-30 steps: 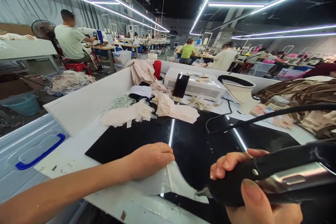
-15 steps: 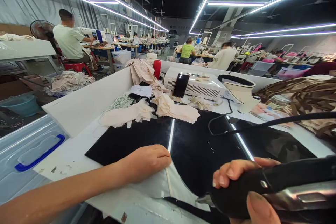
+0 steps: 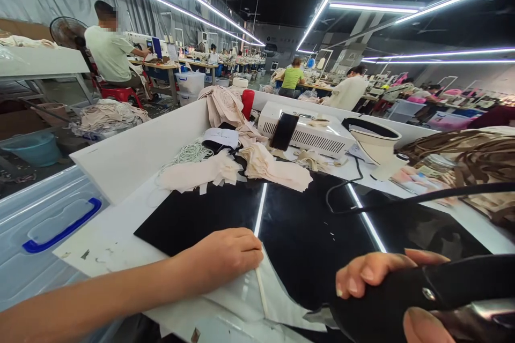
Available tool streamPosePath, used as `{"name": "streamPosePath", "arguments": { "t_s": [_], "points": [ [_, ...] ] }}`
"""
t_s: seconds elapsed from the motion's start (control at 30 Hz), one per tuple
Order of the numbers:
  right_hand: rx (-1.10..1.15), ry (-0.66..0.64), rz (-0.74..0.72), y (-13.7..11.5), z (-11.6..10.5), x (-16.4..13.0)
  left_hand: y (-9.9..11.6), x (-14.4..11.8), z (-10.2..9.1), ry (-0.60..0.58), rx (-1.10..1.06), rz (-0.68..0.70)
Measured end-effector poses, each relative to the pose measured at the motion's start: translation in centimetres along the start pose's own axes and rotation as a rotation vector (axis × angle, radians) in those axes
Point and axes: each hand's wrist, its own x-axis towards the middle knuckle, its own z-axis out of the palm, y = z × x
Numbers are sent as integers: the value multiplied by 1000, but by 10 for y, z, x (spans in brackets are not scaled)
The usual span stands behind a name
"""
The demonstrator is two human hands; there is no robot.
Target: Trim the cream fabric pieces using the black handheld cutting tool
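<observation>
Ceiling light strips (image 3: 322,8); sewing tables (image 3: 161,67)

left hand (image 3: 225,257) pressing pale fabric (image 3: 245,292), right hand (image 3: 386,289) gripping black tool (image 3: 402,300)

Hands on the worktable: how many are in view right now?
2. The left hand presses pale fabric at the near edge of the black mat; the right hand grips a black tool at lower right.

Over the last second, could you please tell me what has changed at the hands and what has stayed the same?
The right hand, gripping the black tool, has slid lower and rightward in view, so the tool's metal part is mostly cut off. The left hand stays pressed on the pale fabric piece at the black mat. Nothing was let go.
</observation>
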Motion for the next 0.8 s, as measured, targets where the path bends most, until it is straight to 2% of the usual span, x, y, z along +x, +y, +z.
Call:
{"name": "streamPosePath", "arguments": {
  "t_s": [0.17,0.3,0.47,0.8],
  "points": [
    [27,141,-53,-3,45,20,3,-1,-1,38,-34,-26],
    [73,126,-91,15,68,31,5,-2,-3,41,-50,-32],
    [89,108,-73,32,76,35,5,-3,-2,22,-54,-29],
    [104,102,-75,36,76,34,8,0,-5,0,-15,-29]
  ]
}}
